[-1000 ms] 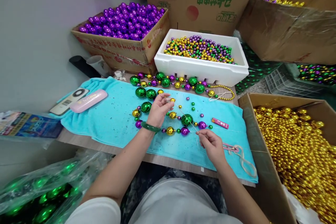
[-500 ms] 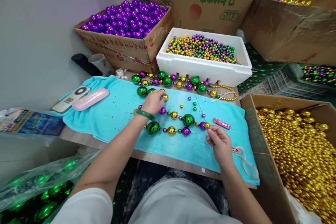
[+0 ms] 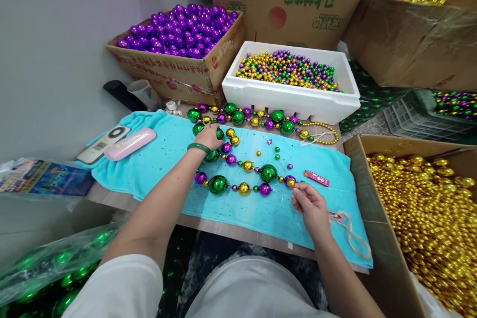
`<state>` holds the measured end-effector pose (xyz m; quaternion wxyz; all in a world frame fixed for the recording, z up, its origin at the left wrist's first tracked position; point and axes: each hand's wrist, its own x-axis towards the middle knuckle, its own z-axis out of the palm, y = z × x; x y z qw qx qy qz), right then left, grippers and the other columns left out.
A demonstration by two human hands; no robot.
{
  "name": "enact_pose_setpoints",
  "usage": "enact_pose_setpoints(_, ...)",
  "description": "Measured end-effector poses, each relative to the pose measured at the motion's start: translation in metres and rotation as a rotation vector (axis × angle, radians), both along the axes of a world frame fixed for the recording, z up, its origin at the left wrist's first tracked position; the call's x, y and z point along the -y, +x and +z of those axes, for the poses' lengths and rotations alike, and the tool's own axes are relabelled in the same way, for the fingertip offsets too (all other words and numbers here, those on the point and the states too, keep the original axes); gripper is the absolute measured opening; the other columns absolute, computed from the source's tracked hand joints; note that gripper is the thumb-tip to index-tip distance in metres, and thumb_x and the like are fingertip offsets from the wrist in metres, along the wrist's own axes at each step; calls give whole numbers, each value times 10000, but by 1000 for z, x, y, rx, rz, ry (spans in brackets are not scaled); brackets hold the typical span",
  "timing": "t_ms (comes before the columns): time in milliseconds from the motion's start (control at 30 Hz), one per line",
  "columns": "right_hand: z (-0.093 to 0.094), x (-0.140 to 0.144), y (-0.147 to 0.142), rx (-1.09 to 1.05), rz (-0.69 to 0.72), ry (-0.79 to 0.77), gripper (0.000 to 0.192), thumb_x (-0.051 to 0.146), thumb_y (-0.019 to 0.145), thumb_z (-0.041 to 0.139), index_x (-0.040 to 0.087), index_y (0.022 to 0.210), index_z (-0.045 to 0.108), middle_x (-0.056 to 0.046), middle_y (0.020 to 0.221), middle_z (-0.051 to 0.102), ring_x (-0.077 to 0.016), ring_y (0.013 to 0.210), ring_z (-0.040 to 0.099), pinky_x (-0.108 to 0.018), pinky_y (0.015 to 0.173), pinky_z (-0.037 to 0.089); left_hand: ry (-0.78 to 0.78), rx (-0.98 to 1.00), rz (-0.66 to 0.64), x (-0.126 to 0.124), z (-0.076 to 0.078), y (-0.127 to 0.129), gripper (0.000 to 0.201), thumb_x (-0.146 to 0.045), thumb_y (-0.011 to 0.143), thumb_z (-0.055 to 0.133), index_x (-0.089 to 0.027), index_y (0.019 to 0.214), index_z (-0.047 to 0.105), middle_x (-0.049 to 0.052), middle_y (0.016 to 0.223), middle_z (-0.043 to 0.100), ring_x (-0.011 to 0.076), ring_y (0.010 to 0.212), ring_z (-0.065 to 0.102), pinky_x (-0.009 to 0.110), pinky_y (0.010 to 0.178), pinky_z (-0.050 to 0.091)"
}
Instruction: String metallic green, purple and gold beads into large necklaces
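The left hand (image 3: pixel 209 136), with a green bangle (image 3: pixel 198 147) on its wrist, lies palm down on the turquoise towel (image 3: pixel 160 164) near the towel's far edge, fingers curled over a large green bead (image 3: pixel 198 129); whether the fingers actually clamp the bead cannot be told, since the hand hides most of it. The right hand (image 3: pixel 310 204) rests toward the towel's right side, thumb and forefinger pinched on a thin needle (image 3: pixel 278 156) that slants away toward the far edge, with a small gold bead (image 3: pixel 291 183) just at the fingertips. The partly strung bead strand (image 3: pixel 242 174) lies across the middle of the towel between the two hands, mixing green, gold and purple beads. A finished strand (image 3: pixel 261 118) lies along the far edge of the towel, just in front of a white foam box (image 3: pixel 290 97) of small mixed beads. A red lighter (image 3: pixel 316 178) lies just beyond the right hand. A pink case (image 3: pixel 129 143) rests at the towel's left corner.
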<state>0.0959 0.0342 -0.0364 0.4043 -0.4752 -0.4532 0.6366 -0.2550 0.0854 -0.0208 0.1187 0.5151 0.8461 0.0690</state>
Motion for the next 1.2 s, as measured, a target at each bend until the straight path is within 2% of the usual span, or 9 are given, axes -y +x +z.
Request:
enact_pose_setpoints(100,2,0,2,41,21,34,261,404,696,722,174,775,628,27,516,537,-83,451,441,-202,415,322,271,163,71,8,9,10,614,-308,672,689,-153,1244,528,155,1239,546,332,1154,528,438,984,418)
enact_pose_setpoints(133,2,1,2,48,31,47,251,399,700,716,173,770,632,27,513,534,-84,451,440,-205,417,326,389,312,105,12,13,16,583,-333,665,693,-159,1203,549,133,1196,578,314,1134,541,431,972,430)
enact_pose_setpoints(200,2,2,1,49,58,68,228,386,712,702,173,759,635,27,509,528,-87,455,444,-210,423,337,548,777,183,22,22,32,496,-388,670,679,-163,1102,585,97,1089,633,257,1021,596,391,890,483)
enact_pose_setpoints(300,2,5,-4,35,96,100,195,365,727,681,176,747,636,30,503,517,-94,464,455,-215,435,351,516,1518,286,38,33,59,375,-410,730,607,-138,988,613,97,949,675,174,810,635,299,731,526)
enact_pose_setpoints(333,3,6,-5,34,107,114,186,357,732,675,176,743,637,31,500,514,-95,464,457,-215,437,354,484,1677,313,42,35,67,350,-400,750,585,-131,970,619,105,922,683,159,773,635,275,701,526)
enact_pose_setpoints(400,3,8,-8,38,124,144,170,343,739,663,175,742,639,33,494,509,-94,459,453,-217,439,355,458,1864,354,49,36,79,313,-376,784,552,-122,951,628,121,894,694,147,743,637,244,669,526)
enact_pose_setpoints(500,4,9,-7,49,128,169,158,332,745,650,174,750,641,33,491,510,-94,454,451,-218,439,356,450,1991,374,53,34,89,307,-370,812,521,-108,917,640,144,894,699,150,734,640,235,661,535)
enact_pose_setpoints(633,4,10,-3,60,107,176,162,335,744,646,173,752,640,33,494,509,-94,454,447,-217,439,354,441,2045,385,57,32,93,322,-377,814,513,-100,911,646,156,908,703,155,720,644,234,648,544)
enact_pose_setpoints(1200,5,9,3,91,94,196,168,337,736,648,170,725,645,36,487,488,-91,447,427,-225,439,333,463,1976,340,61,33,99,274,-345,785,573,-117,926,630,123,879,708,155,724,658,237,642,543)
